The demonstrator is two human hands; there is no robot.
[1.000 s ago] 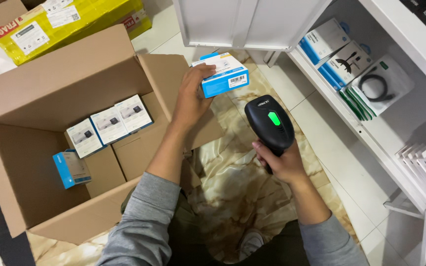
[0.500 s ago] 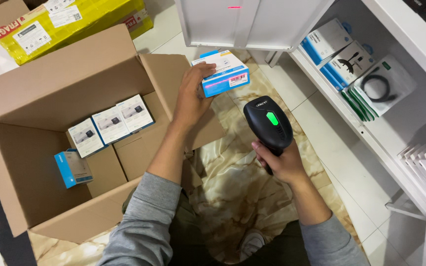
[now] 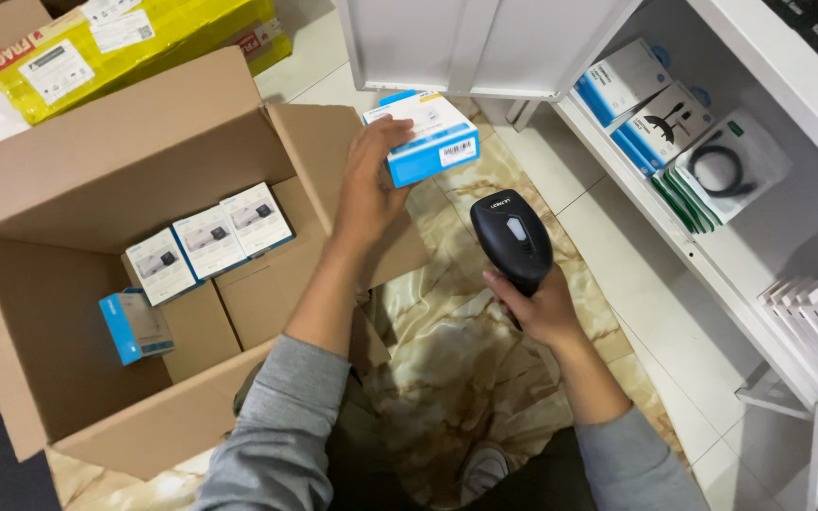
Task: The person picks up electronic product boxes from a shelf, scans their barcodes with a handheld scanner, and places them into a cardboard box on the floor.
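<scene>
The small blue-and-white box (image 3: 423, 135), pinched in the left hand (image 3: 371, 194) with its long axis running from ten to four o'clock, sits at eleven o'clock just beyond the black barcode scanner (image 3: 511, 238) gripped in the right hand (image 3: 543, 308), beside the open cardboard carton (image 3: 97, 312).

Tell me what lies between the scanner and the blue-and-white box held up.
Nothing: in the head view only the marbled cloth below shows between scanner and box.

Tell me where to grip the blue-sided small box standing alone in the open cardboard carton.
Probably from above, across the two wide faces of the blue-sided small box: it stands alone in the open cardboard carton, its top unobstructed, apart from the three white boxes.
</scene>
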